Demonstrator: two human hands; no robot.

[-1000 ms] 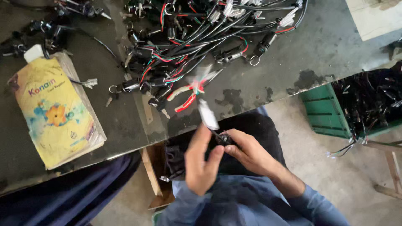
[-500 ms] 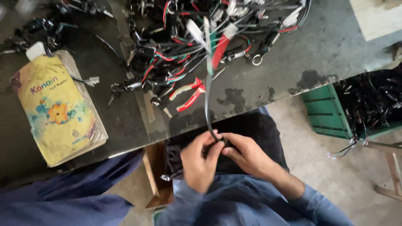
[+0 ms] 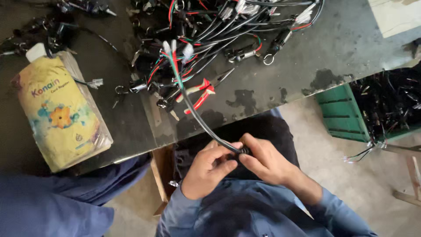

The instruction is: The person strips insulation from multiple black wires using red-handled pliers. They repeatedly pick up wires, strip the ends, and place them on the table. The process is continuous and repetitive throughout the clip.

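The black sheathed cable [image 3: 199, 115] is held at its near end, over my lap and just off the near edge of the worktop [image 3: 280, 74]. From there it curves up and to the left, over the worktop, and ends in a fan of red, green and white leads with pale connectors [image 3: 175, 49].

My left hand [image 3: 209, 172] has its fingers curled closed around the cable's near end, thumb pressing from below. My right hand [image 3: 263, 161] meets it from the right; its fingers are pinched shut on the same end, touching the left fingertips.

On the worktop, just beyond the cable's curve, lie red-handled pliers [image 3: 199, 91]. Behind them, toward the far edge, sits a tangled heap of black wire harnesses [image 3: 219, 30] with red and green leads and metal rings.

To the left on the worktop lies a yellow printed pouch [image 3: 59, 112] with a white cap. To the right, on the floor, stands a green crate [image 3: 342, 115] filled with more black wiring.
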